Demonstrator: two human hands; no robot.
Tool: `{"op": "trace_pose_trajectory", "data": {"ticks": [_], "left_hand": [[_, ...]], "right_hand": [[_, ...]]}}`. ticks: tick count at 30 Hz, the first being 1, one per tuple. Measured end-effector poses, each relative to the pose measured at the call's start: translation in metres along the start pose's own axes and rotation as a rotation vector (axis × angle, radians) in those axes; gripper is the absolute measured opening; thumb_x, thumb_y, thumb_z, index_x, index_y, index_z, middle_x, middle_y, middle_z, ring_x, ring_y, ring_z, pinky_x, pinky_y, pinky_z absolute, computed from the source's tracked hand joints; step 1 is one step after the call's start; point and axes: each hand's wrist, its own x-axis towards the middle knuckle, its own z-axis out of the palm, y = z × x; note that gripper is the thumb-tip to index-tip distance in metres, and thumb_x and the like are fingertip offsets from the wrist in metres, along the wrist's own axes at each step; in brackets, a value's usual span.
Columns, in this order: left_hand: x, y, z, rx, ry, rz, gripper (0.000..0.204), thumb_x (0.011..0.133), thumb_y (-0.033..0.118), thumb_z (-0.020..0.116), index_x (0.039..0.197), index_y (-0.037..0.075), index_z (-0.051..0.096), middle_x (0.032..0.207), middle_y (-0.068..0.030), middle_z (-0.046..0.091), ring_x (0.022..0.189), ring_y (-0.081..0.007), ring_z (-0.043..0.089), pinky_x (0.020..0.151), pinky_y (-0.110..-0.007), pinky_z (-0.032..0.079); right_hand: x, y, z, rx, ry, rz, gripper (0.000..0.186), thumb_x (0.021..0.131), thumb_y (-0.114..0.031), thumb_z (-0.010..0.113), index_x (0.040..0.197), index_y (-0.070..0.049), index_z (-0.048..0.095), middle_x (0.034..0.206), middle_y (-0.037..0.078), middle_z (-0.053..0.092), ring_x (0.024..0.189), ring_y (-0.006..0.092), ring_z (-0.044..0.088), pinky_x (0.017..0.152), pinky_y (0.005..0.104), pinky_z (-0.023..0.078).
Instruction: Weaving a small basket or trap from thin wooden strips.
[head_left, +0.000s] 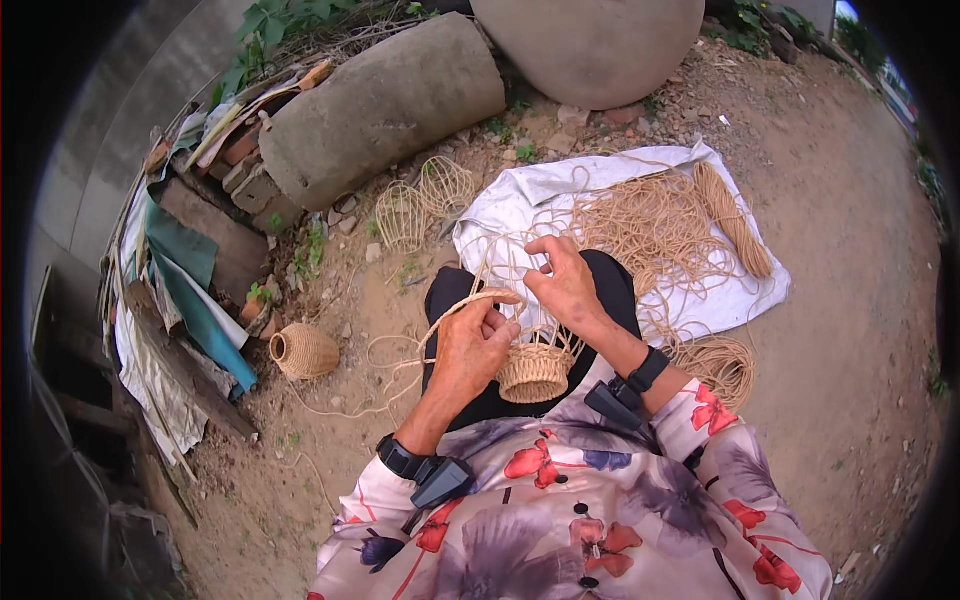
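A partly woven basket [533, 374] of tan cord rests in my lap, its woven band toward me and bare frame wires rising away from it. My left hand [470, 345] is closed at the basket's left side, on a tan cord [445, 314] that loops over the fingers and trails down to the left. Above the frame wires is my right hand [565, 285], its fingers bent and thumb near the index finger. Whether a strand sits between those fingertips is too fine to make out.
A white sheet [500, 205] ahead bears a loose cord pile [645, 225] and a cord bundle [732, 220]. Coiled cord [715, 370] lies at right. Two wire frames [402, 217] stand ahead left, a small woven pot [305, 352] at left. A concrete cylinder [385, 110] and rubble lie beyond.
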Motion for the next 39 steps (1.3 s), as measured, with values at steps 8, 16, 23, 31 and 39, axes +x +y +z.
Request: {"op": "trace_pose_trajectory", "data": {"ticks": [8,16,23,31,39], "left_hand": [[-0.025,-0.022,-0.023,-1.188,-0.233,-0.199,0.020,0.098,0.014,0.054,0.115,0.004,0.054,0.064,0.0046,0.040,0.050,-0.0036,0.032,0.044,-0.019,0.030],[-0.043,-0.051,-0.051,-1.026,0.001,-0.220,0.024,0.099,0.017,0.054,0.119,0.005,0.057,0.070,0.0012,0.051,0.054,-0.0045,0.042,0.047,-0.020,0.036],[-0.030,-0.058,-0.072,-0.391,-0.071,-0.265,0.022,0.095,0.018,0.062,0.110,0.002,0.064,0.088,-0.0022,0.066,0.067,-0.0071,0.059,0.062,-0.021,0.051],[0.003,-0.030,-0.023,-0.377,-0.064,-0.192,0.019,0.095,0.017,0.060,0.103,0.002,0.067,0.080,-0.0020,0.065,0.069,-0.0078,0.062,0.061,-0.023,0.051],[0.022,-0.017,-0.003,0.585,0.258,0.228,0.015,0.081,0.016,0.065,0.090,0.005,0.069,0.074,-0.0119,0.066,0.065,-0.0285,0.063,0.062,-0.037,0.049]], "right_hand": [[0.002,0.007,0.003,-0.121,-0.094,0.042,0.040,0.074,-0.016,0.063,0.114,-0.009,0.056,0.112,0.014,0.052,0.104,0.0359,0.057,0.089,0.0438,0.046],[-0.003,-0.005,-0.009,-0.050,-0.173,0.071,0.039,0.074,-0.012,0.062,0.113,-0.007,0.057,0.108,0.012,0.053,0.087,0.0252,0.059,0.083,0.0384,0.048],[-0.006,-0.001,-0.010,-0.032,-0.129,0.004,0.041,0.073,-0.013,0.064,0.113,-0.004,0.057,0.109,0.012,0.055,0.080,0.0235,0.061,0.078,0.0373,0.050],[-0.008,0.006,-0.009,-0.030,-0.085,-0.026,0.036,0.073,-0.010,0.063,0.109,-0.005,0.058,0.108,0.011,0.057,0.081,0.0231,0.059,0.076,0.0355,0.050],[-0.010,0.012,-0.010,0.170,-0.057,0.105,0.033,0.074,-0.005,0.061,0.106,-0.005,0.059,0.106,0.008,0.057,0.081,0.0186,0.057,0.073,0.0319,0.049]]}}
